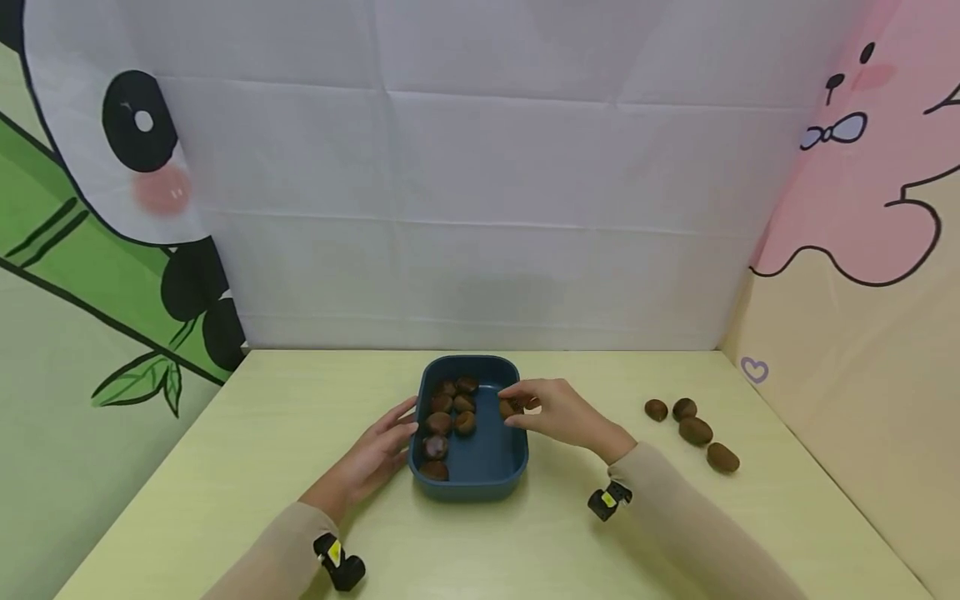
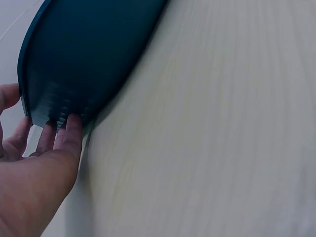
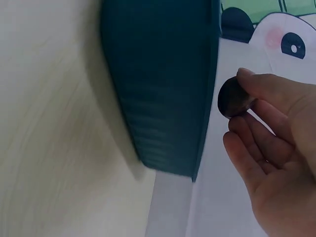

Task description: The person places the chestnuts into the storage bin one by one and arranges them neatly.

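Note:
A dark blue rectangular box (image 1: 491, 467) stands at the middle of the table, with several brown chestnuts (image 1: 438, 423) lined up along its left side. Over the box's right part, my right hand (image 1: 562, 414) pinches one chestnut (image 1: 508, 408) between thumb and fingers. The right wrist view shows that held chestnut (image 3: 234, 98) at the fingertips, beside the rim. My left hand (image 1: 371, 460) rests against the left wall of the box, and in the left wrist view its fingers (image 2: 73, 133) touch the outer wall with the thumb side near the rim.
Several loose chestnuts (image 1: 696, 431) lie on the table (image 1: 585, 533) to the right, beyond the right forearm. A white cloth backdrop (image 1: 480, 283) rises behind the table's back edge. Walls with cartoon drawings flank both sides.

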The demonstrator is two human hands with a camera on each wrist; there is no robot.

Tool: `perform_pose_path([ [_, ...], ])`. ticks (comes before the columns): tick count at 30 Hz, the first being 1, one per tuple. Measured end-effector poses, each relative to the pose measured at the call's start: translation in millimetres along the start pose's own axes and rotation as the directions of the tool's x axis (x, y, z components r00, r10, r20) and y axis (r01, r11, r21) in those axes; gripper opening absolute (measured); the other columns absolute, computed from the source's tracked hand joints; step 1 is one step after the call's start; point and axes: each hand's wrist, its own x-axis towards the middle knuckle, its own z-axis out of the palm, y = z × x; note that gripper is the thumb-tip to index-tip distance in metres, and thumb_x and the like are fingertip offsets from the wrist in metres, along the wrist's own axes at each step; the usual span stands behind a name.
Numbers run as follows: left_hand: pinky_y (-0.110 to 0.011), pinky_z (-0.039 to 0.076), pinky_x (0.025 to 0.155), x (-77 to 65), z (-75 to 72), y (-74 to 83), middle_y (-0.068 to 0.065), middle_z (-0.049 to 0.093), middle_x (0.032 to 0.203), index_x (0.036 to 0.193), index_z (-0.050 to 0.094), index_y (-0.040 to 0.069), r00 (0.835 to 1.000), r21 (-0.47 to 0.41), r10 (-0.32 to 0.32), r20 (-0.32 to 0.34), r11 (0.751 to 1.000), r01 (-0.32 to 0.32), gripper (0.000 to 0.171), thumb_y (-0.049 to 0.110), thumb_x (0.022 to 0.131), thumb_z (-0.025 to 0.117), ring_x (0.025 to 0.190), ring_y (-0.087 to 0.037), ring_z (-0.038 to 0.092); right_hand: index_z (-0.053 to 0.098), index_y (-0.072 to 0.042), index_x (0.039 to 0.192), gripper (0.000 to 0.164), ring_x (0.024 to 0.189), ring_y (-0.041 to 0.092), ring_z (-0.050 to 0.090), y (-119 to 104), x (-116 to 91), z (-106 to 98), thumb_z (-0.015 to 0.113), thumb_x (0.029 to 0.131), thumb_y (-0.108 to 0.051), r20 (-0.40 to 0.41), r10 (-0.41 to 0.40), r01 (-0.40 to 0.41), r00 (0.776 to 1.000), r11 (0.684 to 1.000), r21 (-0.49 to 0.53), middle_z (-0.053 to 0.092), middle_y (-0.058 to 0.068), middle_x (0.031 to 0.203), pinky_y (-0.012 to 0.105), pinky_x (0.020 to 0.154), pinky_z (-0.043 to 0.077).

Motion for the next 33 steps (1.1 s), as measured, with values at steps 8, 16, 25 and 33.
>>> perform_pose_path([
  [8,-0.051,0.021,0.118,1.7,1.1,0.9,-0.017,0.019,0.164,0.161,0.019,0.014,1.0,0.0,0.005,-0.003,1.0,-0.005,0.063,0.016,0.106,0.049,0.148,-0.033,0.023,0.068,-0.008,0.127,0.037,0.099,0.011,0.065,-9,26,30,0.075,0.092,-0.021,0.147,-0.059,0.064,0.987,0.998,-0.029,0.069,-0.001,0.116,0.032,0.084,0.056],
  [16,-0.051,0.022,0.118,-0.4,3.1,2.0,-0.019,0.018,0.163,0.162,0.016,0.012,1.0,0.022,0.006,0.006,1.0,-0.006,0.064,0.018,0.107,0.048,0.147,-0.033,0.025,0.071,-0.009,0.118,0.031,0.084,0.007,0.061,-8,45,51,0.079,0.089,-0.019,0.278,-0.062,0.085,0.959,0.994,-0.07,0.068,-0.007,0.107,0.02,0.075,0.05],
  [25,-0.053,0.02,0.118,-1.4,1.6,0.7,-0.021,0.018,0.163,0.161,0.015,0.011,1.0,0.013,0.017,0.003,1.0,-0.017,0.065,0.015,0.106,0.048,0.147,-0.035,0.025,0.071,-0.013,0.114,0.029,0.087,0.005,0.06,-10,48,60,0.081,0.087,-0.019,0.281,-0.026,0.066,0.959,0.989,-0.136,0.068,-0.007,0.107,0.018,0.077,0.048],
  [33,-0.053,0.019,0.118,-0.7,1.4,-0.1,-0.021,0.017,0.163,0.161,0.015,0.01,1.0,0.003,0.02,0.011,1.0,-0.02,0.065,0.015,0.106,0.048,0.147,-0.035,0.024,0.072,-0.013,0.112,0.028,0.089,0.007,0.06,-10,46,67,0.082,0.086,-0.019,0.233,-0.014,0.067,0.972,0.973,-0.22,0.069,-0.004,0.107,0.019,0.077,0.048],
])
